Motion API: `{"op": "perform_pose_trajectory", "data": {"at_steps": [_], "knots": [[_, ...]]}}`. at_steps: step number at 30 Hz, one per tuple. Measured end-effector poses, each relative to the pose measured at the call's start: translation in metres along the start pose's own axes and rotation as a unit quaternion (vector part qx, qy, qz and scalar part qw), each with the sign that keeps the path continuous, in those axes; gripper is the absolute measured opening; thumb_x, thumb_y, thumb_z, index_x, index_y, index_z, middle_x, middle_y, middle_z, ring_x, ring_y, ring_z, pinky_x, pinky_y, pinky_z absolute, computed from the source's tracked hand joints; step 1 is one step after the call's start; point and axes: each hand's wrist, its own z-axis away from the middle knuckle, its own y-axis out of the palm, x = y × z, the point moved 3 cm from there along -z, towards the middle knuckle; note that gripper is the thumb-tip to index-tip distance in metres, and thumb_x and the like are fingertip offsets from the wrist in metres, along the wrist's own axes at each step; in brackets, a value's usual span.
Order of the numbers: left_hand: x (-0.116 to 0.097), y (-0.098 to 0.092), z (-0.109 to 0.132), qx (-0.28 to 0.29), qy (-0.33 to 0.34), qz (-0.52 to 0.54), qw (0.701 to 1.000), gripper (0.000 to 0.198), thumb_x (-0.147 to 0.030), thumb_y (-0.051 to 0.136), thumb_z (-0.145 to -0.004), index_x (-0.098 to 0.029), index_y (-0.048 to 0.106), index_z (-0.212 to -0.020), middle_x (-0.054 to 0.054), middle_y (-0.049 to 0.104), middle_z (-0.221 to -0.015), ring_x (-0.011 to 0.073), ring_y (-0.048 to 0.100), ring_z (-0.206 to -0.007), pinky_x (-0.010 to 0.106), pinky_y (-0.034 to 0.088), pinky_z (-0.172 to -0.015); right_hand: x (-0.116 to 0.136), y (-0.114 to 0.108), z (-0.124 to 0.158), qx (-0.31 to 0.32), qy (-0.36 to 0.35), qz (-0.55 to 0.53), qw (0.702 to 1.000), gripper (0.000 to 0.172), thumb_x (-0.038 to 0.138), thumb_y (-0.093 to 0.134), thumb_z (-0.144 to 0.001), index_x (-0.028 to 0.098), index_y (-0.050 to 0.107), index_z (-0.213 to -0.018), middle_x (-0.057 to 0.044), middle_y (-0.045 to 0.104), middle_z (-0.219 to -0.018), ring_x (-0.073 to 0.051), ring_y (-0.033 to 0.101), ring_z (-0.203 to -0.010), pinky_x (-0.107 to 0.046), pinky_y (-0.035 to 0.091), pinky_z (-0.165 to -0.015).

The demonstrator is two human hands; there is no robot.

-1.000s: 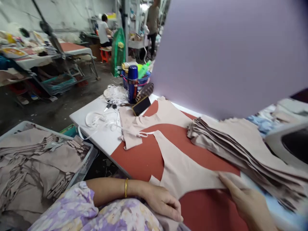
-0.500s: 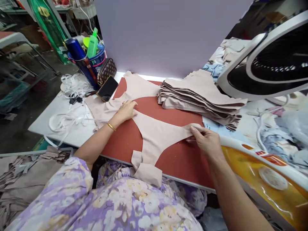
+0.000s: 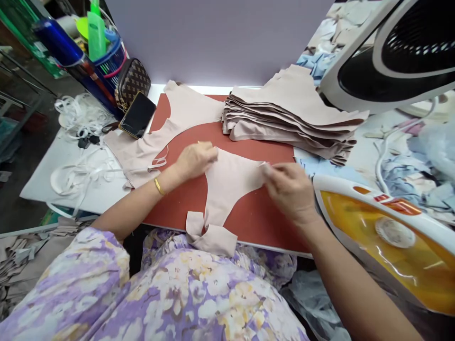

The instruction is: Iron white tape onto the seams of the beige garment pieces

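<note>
Workshop bench: white table (image 3: 35,194) carrying a red-brown mat (image 3: 249,227), lilac board (image 3: 213,38) upright behind it.

Latest change: right hand (image 3: 289,189) has gone from holding the right tip of the beige fabric panel (image 3: 227,189) low against the mat to pinching it between thumb and fingers, lifted slightly and bunched. Panel's right end no longer lies flat.

Left hand (image 3: 195,161), gold bangle (image 3: 159,186) on the wrist, sits on the panel's upper-left corner, fingers curled. Contact is clear; can't tell if it's pressing or gripping.

Panel location: centre of mat, between the hands. Smooth, curved cut edges, narrowing toward the person, with the near end doubled into a flap (image 3: 209,239) that hangs over the mat's near edge.

Nearby: second flat beige piece (image 3: 188,106) on the mat's far-left area, partly off it, with a thin white loop on top. Tall stack of beige cut pieces (image 3: 284,118) just beyond the right hand. Black phone (image 3: 137,115) on the second piece's edge. Monogram bag (image 3: 133,85) beside it. White elastic tape (image 3: 81,113) coiled on the table. Yellow-and-white steam iron (image 3: 384,232) to the right, fan (image 3: 415,47) above it.
</note>
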Motion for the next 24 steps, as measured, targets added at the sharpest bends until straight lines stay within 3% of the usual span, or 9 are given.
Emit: {"op": "perform_pose_trajectory", "data": {"at_steps": [4,8,13,18,21,24], "knots": [[-0.048,0.023,0.048,0.035,0.085,0.006,0.996,0.023,-0.021,0.049,-0.095,-0.016,0.068,-0.082,0.005,0.062,-0.079,0.0151,0.056,-0.072,0.027,0.042,-0.066,0.044,0.017,0.033,0.091,-0.174,-0.007,0.981,0.018,0.022,0.056,-0.093,0.023,0.071,-0.103,-0.004,0.062,-0.083,-0.013,0.047,-0.077,-0.027,0.039,-0.071],[-0.062,0.028,0.08,0.023,0.078,0.133,0.988,0.028,-0.041,0.062,-0.092,-0.016,0.071,-0.101,0.006,0.066,-0.091,0.0164,0.059,-0.084,0.029,0.049,-0.079,0.06,0.02,0.049,0.122,-0.235,0.004,0.964,0.026,0.029,0.059,-0.093,0.018,0.069,-0.114,-0.006,0.061,-0.09,-0.016,0.047,-0.084,-0.031,0.036,-0.075],[-0.065,0.03,0.1,0.008,0.073,0.167,0.983,0.035,-0.045,0.058,-0.093,-0.017,0.073,-0.109,0.01,0.069,-0.11,0.0211,0.058,-0.097,0.036,0.05,-0.089,0.065,0.019,0.063,0.155,-0.262,0.041,0.952,0.053,0.054,0.047,-0.095,0.019,0.06,-0.132,-0.012,0.058,-0.106,-0.024,0.047,-0.094,-0.039,0.033,-0.079],[-0.073,0.037,0.113,0.016,0.05,0.193,0.98,0.043,-0.046,0.054,-0.095,-0.017,0.066,-0.125,0.013,0.066,-0.127,0.0232,0.057,-0.107,0.041,0.048,-0.096,0.07,0.019,0.078,0.151,-0.245,0.058,0.956,0.067,0.058,0.032,-0.097,0.01,0.049,-0.141,-0.018,0.053,-0.115,-0.029,0.046,-0.102,-0.046,0.031,-0.087],[-0.071,0.024,0.112,-0.043,0.048,0.261,0.963,0.049,-0.044,0.053,-0.096,-0.013,0.058,-0.133,0.016,0.065,-0.129,0.0214,0.059,-0.115,0.037,0.048,-0.1,0.069,0.013,0.076,0.149,-0.226,0.012,0.962,0.07,0.059,0.026,-0.098,0.015,0.033,-0.152,-0.015,0.052,-0.115,-0.027,0.049,-0.1,-0.044,0.031,-0.086],[-0.046,-0.004,0.112,-0.15,-0.022,0.258,0.954,0.035,-0.035,0.054,-0.097,-0.014,0.062,-0.123,0.014,0.069,-0.119,0.019,0.062,-0.113,0.033,0.05,-0.098,0.058,-0.003,0.071,0.121,-0.202,-0.015,0.972,0.061,0.046,0.025,-0.099,0.028,0.021,-0.157,-0.014,0.051,-0.117,-0.029,0.051,-0.101,-0.045,0.032,-0.084]]}}
